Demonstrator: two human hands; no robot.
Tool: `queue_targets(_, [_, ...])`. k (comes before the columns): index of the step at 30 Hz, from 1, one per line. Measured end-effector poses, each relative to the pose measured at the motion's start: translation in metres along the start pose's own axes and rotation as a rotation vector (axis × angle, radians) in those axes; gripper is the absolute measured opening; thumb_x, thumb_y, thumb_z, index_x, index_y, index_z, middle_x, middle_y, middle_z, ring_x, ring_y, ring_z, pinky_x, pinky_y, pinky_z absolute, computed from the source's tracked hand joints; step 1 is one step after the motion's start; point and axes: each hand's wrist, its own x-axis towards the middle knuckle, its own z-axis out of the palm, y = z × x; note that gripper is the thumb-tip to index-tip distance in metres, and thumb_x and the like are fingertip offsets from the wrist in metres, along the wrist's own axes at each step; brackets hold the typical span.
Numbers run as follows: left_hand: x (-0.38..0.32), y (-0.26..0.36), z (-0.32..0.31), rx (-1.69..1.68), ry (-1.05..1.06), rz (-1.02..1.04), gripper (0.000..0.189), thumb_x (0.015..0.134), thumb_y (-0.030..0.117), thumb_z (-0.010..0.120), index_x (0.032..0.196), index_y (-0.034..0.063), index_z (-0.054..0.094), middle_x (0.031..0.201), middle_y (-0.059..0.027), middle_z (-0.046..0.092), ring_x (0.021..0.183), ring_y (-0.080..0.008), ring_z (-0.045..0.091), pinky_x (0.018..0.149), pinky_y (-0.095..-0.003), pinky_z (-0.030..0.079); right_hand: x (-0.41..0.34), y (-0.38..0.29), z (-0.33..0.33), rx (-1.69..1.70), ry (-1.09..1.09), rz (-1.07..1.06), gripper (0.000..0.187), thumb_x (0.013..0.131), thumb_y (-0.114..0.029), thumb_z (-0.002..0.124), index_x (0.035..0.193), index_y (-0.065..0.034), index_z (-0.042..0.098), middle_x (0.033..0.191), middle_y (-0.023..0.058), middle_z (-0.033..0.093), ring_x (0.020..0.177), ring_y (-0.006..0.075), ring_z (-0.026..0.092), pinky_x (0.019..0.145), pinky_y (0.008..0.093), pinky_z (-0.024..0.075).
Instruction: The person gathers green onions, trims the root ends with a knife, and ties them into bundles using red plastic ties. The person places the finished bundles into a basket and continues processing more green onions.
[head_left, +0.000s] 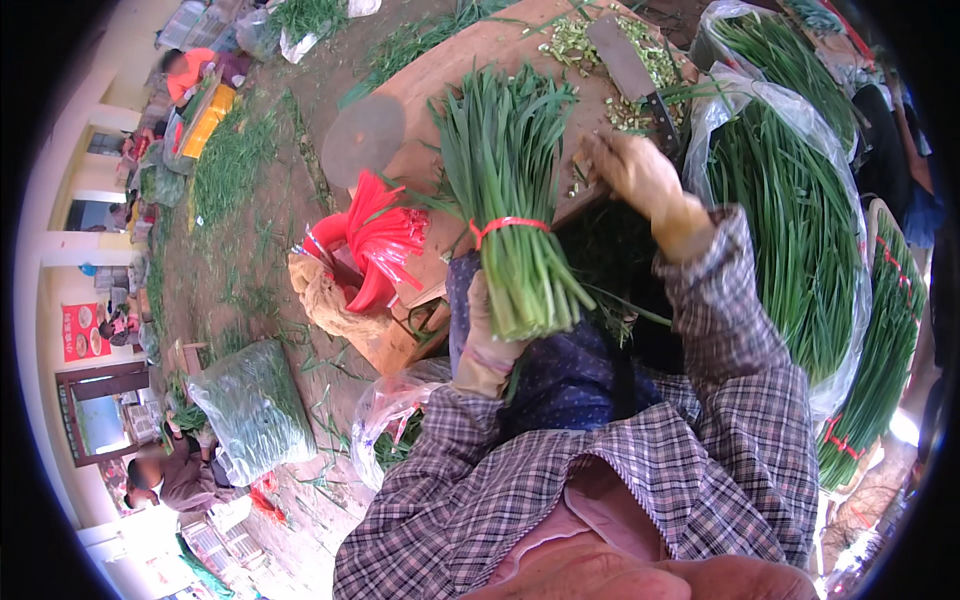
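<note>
My left hand (489, 322), in a pale glove, grips the lower stem end of a bundle of Chinese chives (510, 165). A red tie (511, 223) circles the bundle, whose leafy tops lie over the wooden board (442, 67). My right hand (637, 169), in a yellowish glove, is raised to the right of the bundle, apart from it. Its fingers are curled, and whether anything small is between them is unclear. Just beyond it a cleaver (621, 60) with a black handle lies on the board among chopped stem ends (577, 46).
Left of the board are a bunch of red ties (386, 232) and a grey disc (365, 140). Plastic-lined chives (784, 232) stand close on my right, with tied bundles (870, 360) beyond. A filled plastic bag (259, 412) sits on the littered floor; people (184, 472) work further left.
</note>
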Motion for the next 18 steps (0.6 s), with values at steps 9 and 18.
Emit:
queue_targets(9, [-0.115, 0.102, -0.002, -0.083, 0.025, -0.368, 0.063, 0.094, 0.038, 0.066, 0.146, 0.0069, 0.049, 0.142, -0.0148, 0.056, 0.127, -0.0325, 0.058, 0.112, -0.0476, 0.044, -0.069, -0.037, 0.05, 0.559, 0.196, 0.025, 0.043, 0.092, -0.033, 0.074, 0.121, -0.0017, 0.067, 0.094, 0.0144, 0.07, 0.083, 0.0234, 0.067, 0.076, 0.0339, 0.053])
queue_targets(18, [-0.156, 0.15, -0.039, 0.729, 0.123, -0.61, 0.08, 0.083, 0.034, 0.078, 0.145, -0.004, 0.046, 0.142, -0.0166, 0.056, 0.128, -0.0306, 0.057, 0.105, -0.0405, 0.046, -0.096, -0.058, 0.085, 0.397, -0.252, 0.26, 0.065, 0.081, -0.039, 0.081, 0.13, -0.002, 0.059, 0.092, 0.0142, 0.072, 0.087, 0.03, 0.07, 0.079, 0.0388, 0.0545])
